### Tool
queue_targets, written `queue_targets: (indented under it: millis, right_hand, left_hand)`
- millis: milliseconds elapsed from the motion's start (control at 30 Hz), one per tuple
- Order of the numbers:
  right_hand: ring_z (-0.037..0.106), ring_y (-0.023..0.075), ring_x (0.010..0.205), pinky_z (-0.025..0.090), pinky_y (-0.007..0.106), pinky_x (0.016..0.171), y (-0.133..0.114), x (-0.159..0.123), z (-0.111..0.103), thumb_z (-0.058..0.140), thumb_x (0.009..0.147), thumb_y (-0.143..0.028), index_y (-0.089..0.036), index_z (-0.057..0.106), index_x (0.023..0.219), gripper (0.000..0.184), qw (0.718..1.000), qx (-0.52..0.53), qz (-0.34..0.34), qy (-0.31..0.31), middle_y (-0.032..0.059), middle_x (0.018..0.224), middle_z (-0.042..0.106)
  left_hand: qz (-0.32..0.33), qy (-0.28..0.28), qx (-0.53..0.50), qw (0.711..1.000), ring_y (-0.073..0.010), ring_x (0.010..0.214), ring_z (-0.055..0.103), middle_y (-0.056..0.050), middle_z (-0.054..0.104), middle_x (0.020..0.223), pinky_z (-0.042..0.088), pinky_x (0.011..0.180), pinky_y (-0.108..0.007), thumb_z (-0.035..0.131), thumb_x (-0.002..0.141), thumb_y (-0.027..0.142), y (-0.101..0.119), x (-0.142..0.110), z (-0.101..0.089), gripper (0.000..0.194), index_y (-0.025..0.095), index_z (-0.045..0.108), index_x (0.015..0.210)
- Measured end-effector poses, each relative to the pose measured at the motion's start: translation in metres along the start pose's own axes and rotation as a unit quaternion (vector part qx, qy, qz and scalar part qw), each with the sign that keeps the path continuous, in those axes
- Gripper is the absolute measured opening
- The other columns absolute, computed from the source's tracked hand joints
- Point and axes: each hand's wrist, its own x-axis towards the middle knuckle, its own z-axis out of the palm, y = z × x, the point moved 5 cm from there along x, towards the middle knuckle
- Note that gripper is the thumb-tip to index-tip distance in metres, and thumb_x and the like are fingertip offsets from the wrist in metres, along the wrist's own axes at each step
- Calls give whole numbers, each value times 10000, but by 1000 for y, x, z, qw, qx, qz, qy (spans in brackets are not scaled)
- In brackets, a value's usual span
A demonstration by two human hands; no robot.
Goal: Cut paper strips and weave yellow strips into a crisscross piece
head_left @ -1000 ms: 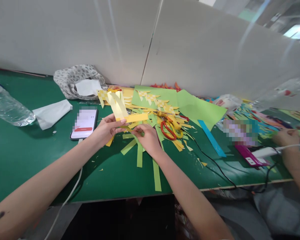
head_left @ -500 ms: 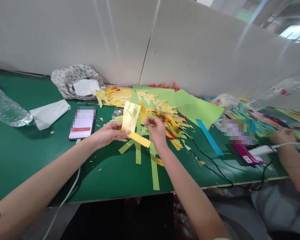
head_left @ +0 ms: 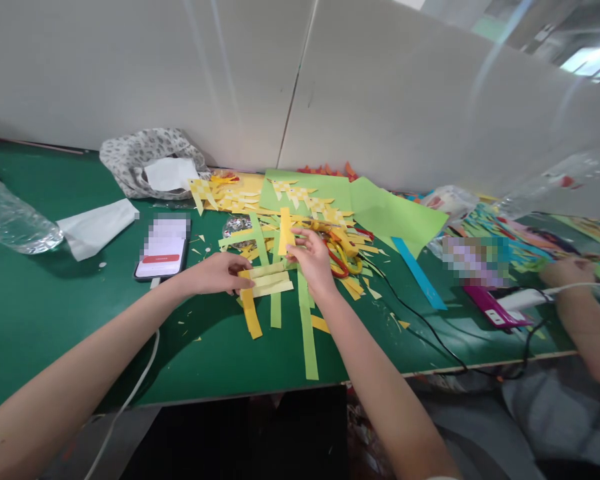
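Note:
My left hand rests on a partly woven piece of pale yellow strips lying flat on the green table, fingers pressing its left edge beside an orange-yellow strip. My right hand pinches another orange-yellow strip and holds it upright just above the weave. Loose light green strips lie under and around both hands.
Red-handled scissors lie right of my right hand. A phone, white tissue, a water bottle and a patterned bag sit to the left. Green sheets lie behind. Another person's hand and cables are at right.
My left hand has lowered the yellow weave from the air down flat onto the table. My right hand picked up an orange-yellow strip and raised it over the weave.

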Motion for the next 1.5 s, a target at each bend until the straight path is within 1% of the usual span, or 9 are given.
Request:
queue_targets:
  millis: [100, 233, 433, 567, 733, 867, 1167, 1400, 1500]
  right_hand:
    - [569, 115, 571, 495, 284, 572, -3, -2, -2, 606, 685, -273, -195, 629, 924, 253, 998, -62, -14, 17, 12, 834, 599]
    - [516, 138, 587, 440, 288, 587, -12, -6, -7, 573, 676, -212, -182, 652, 805, 154, 972, -213, -82, 52, 1, 692, 566]
    - [494, 163, 684, 369, 280, 590, -27, -12, -12, 554, 639, -136, -194, 617, 767, 154, 918, -346, -168, 97, 8, 745, 498]
    - [493, 155, 679, 370, 273, 592, -29, -14, 0, 577, 723, -228, -206, 634, 789, 90, 921, -328, -208, -22, 4, 750, 507]
    - [532, 205, 806, 366, 294, 615, -16, -15, 11, 644, 746, -386, -216, 634, 757, 171, 871, -441, -181, -118, 34, 807, 563]
    - [537, 227, 849, 370, 310, 632, -10, -14, 13, 661, 750, -396, -212, 585, 752, 200, 851, -480, -170, -129, 48, 849, 593]
    - [568, 180, 726, 368, 290, 606, -20, -18, 15, 670, 770, -288, -232, 610, 679, 123, 882, -405, -215, -109, -2, 730, 660]
    - [574, 207, 916, 420, 319, 728, -30, -25, 17, 643, 791, -330, -222, 583, 662, 179, 874, -349, -324, -96, 17, 889, 697]
    - [580, 192, 819, 419, 313, 717, -30, -27, 20, 605, 815, -384, -221, 568, 692, 207, 890, -330, -293, -116, 16, 791, 666]
  left_hand:
    - [31, 87, 134, 987, -163, 575, 585, 3, 601, 639, 410, 513, -264, 581, 760, 442, 11, -4, -5, 336, 184, 622, 971]
    - [59, 199, 318, 925, -180, 620, 578, -29, 653, 718, 317, 488, -254, 514, 805, 456, 24, -12, -8, 318, 214, 656, 955]
    - [118, 266, 316, 903, -169, 710, 581, -39, 672, 852, 339, 509, -242, 523, 808, 398, 30, -16, -12, 234, 210, 662, 806]
    - [136, 186, 219, 948, -122, 600, 557, -10, 652, 695, 406, 567, -241, 554, 781, 324, 28, -10, -11, 170, 188, 654, 760]
    - [127, 88, 207, 966, -123, 583, 586, -2, 653, 642, 421, 548, -233, 571, 723, 250, 20, -5, -3, 108, 183, 651, 749]
    - [120, 71, 188, 972, -127, 583, 589, 1, 644, 644, 435, 560, -241, 582, 713, 263, 15, -3, -3, 94, 188, 620, 752]
    - [100, 78, 153, 980, -159, 621, 618, 6, 655, 667, 433, 572, -260, 623, 681, 267, 12, -2, -6, 190, 201, 521, 826]
    - [85, 75, 156, 981, -167, 616, 611, 8, 643, 666, 420, 577, -267, 619, 685, 279, 14, -2, -4, 263, 206, 478, 895]
    - [92, 73, 174, 978, -167, 603, 599, 7, 632, 657, 406, 563, -269, 588, 683, 250, 15, -1, -4, 242, 202, 466, 887]
